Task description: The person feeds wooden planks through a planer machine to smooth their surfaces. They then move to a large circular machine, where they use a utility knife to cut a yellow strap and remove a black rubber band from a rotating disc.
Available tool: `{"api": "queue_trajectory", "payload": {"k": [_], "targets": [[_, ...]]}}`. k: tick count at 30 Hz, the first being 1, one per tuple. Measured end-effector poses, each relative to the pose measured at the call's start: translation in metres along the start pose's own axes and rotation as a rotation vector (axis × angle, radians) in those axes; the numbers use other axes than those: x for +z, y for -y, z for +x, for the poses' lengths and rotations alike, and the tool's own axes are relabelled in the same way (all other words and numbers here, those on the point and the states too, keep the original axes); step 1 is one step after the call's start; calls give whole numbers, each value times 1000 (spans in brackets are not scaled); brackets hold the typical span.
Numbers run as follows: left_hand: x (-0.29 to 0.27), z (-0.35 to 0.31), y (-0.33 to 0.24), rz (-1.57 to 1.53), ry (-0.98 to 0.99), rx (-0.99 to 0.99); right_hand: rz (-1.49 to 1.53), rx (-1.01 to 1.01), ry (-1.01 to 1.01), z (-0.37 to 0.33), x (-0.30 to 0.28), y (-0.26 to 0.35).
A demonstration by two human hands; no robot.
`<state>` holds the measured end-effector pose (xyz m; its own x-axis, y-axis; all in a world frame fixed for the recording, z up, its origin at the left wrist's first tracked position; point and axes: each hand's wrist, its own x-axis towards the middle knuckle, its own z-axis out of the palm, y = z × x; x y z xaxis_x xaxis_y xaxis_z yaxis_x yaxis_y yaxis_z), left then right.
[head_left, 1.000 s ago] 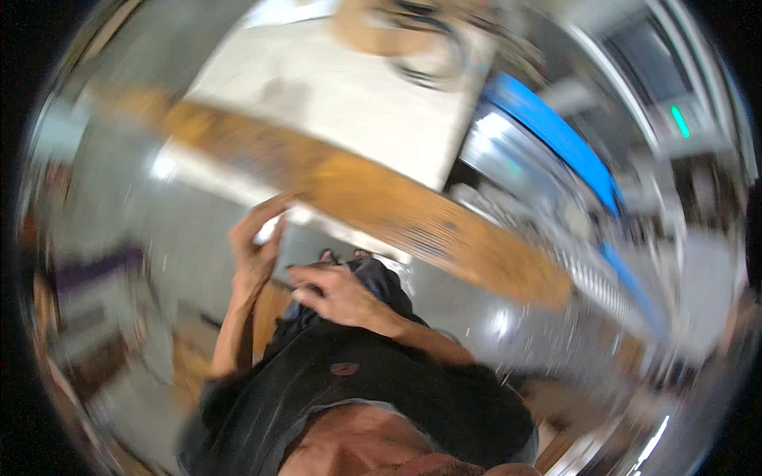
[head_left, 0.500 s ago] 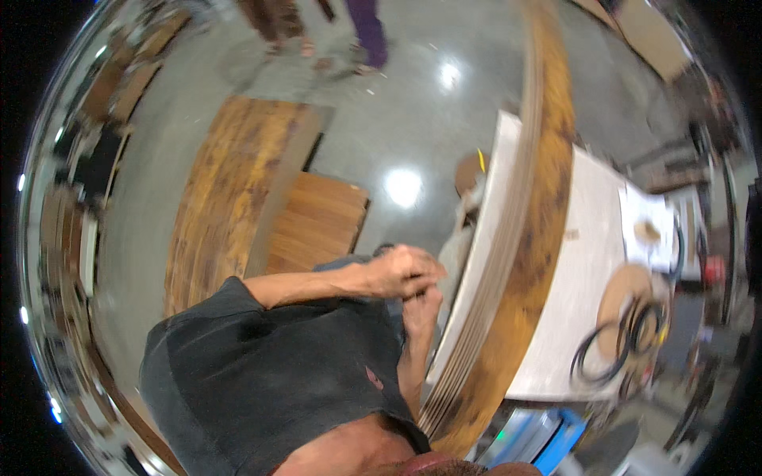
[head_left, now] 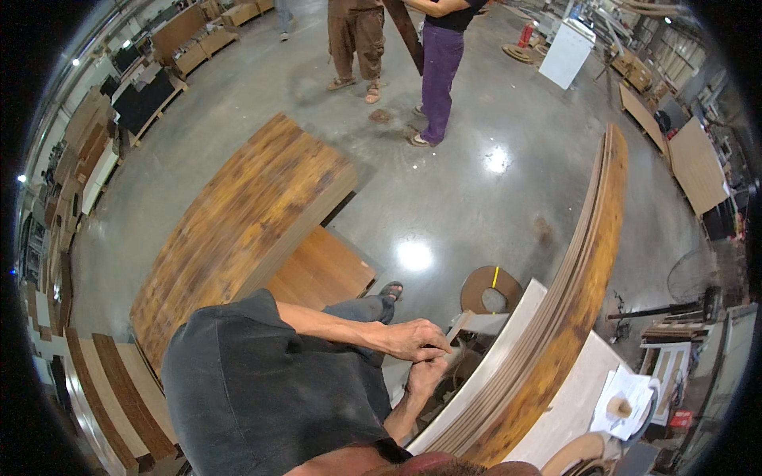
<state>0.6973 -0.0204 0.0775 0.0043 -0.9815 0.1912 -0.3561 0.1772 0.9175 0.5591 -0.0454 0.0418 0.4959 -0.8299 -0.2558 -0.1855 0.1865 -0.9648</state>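
Observation:
In front of my chest my two hands meet, close to the edge of a white-topped table (head_left: 520,313). My left hand (head_left: 414,339) is closed, its fingers curled over the tips of the right. My right hand (head_left: 429,376) is pinched just below it. Whatever lies between the fingers, if anything, is hidden. Right of the hands, a stack of long narrow wood-grain boards (head_left: 573,333) rests on the table, touched by neither hand. Beyond the hands is a brown coil with a yellow strap (head_left: 476,289).
A tall stack of wide wood-grain panels (head_left: 246,198) is on my left, with a plain brown panel (head_left: 325,266) beside it. Papers with a tape roll (head_left: 623,401) lie at right. Two people stand ahead, one in purple trousers (head_left: 440,75). More boards (head_left: 119,389) are at lower left.
The view has tilted up and swung, showing more floor and the people ahead. My hands stay closed together, lower in the picture.

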Motion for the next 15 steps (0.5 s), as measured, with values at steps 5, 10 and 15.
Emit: {"api": "queue_trajectory", "payload": {"k": [5,10,15], "targets": [[-89,77,50,62,-13,39,-74,-53,66,122,39,44],[-187,136,89,134,22,-76,-237,7,183,227,80,89],[-236,208,140,161,-54,-42,-265,-7,205,336,98,95]]}}
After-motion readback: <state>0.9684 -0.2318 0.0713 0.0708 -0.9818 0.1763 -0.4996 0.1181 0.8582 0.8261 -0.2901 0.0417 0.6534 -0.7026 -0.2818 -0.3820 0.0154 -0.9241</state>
